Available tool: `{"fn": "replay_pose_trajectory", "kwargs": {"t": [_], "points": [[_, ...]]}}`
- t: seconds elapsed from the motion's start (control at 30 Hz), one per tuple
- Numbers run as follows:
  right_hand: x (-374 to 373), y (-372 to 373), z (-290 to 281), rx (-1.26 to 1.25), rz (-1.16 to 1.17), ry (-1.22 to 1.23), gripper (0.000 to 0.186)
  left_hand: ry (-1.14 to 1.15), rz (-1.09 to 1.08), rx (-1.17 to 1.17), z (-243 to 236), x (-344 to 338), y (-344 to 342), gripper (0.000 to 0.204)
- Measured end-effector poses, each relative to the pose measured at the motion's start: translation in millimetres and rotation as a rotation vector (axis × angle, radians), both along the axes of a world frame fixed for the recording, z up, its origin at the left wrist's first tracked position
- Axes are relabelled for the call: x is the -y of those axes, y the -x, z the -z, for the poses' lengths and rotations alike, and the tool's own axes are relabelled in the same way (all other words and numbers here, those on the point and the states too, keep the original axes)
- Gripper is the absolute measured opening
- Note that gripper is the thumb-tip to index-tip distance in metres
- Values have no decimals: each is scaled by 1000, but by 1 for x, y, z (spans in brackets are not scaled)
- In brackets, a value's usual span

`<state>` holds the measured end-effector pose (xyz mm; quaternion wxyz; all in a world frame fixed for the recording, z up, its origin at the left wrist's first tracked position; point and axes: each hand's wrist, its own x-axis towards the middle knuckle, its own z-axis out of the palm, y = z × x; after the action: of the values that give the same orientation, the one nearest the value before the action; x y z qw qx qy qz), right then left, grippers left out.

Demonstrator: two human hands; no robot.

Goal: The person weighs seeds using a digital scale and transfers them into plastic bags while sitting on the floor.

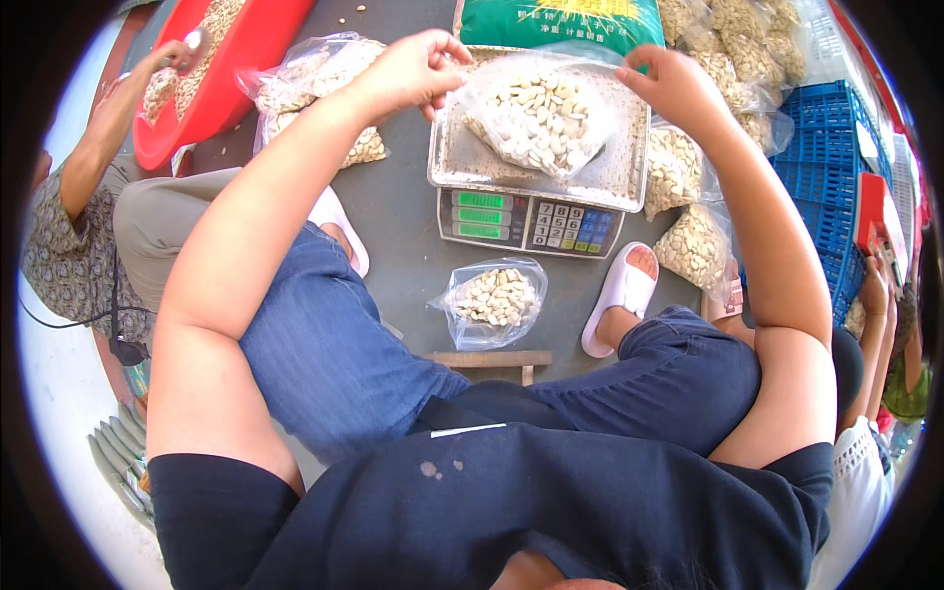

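Observation:
A clear plastic bag of pale, flat seeds (549, 123) rests on the metal pan (452, 162) of a digital scale (531, 224). At the bag's upper left my left hand (418, 74) is raised, its fingers bent but apart, with nothing plainly between them. My right hand (674, 84) is at the upper right, where its fingertips pinch the edge of the bag's thin plastic. A smaller open bag of seeds (497, 298) lies on the floor between my feet, below the scale's lit green display.
Filled seed bags lie left (324, 74) and right (693, 246) of the scale. Behind it is a green printed sack (551, 25). A blue crate (821, 167) stands right. At left a co-worker's hand (177, 54) holds a metal scoop over a red trough (261, 44) of seeds.

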<state>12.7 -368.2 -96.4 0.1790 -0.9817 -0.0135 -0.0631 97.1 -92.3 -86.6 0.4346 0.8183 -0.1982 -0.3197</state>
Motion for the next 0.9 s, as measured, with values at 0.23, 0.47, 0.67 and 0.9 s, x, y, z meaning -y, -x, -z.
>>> {"fn": "replay_pose_trajectory", "kwargs": {"t": [0.23, 0.47, 0.67, 0.9], "points": [[-52, 13, -59, 43, -167, -103, 12, -96, -7, 106, -92, 32, 34, 15], [-68, -10, 9, 72, -317, -79, 12, 125, 6, 312, -68, 73, 31, 17], [-86, -9, 64, -225, -428, 263, 15, -147, -49, 466, 55, 97, 28, 19], [-56, -2, 55, -951, 70, 19, 33, -788, 298, 352, 61, 72, 36, 29]]}}
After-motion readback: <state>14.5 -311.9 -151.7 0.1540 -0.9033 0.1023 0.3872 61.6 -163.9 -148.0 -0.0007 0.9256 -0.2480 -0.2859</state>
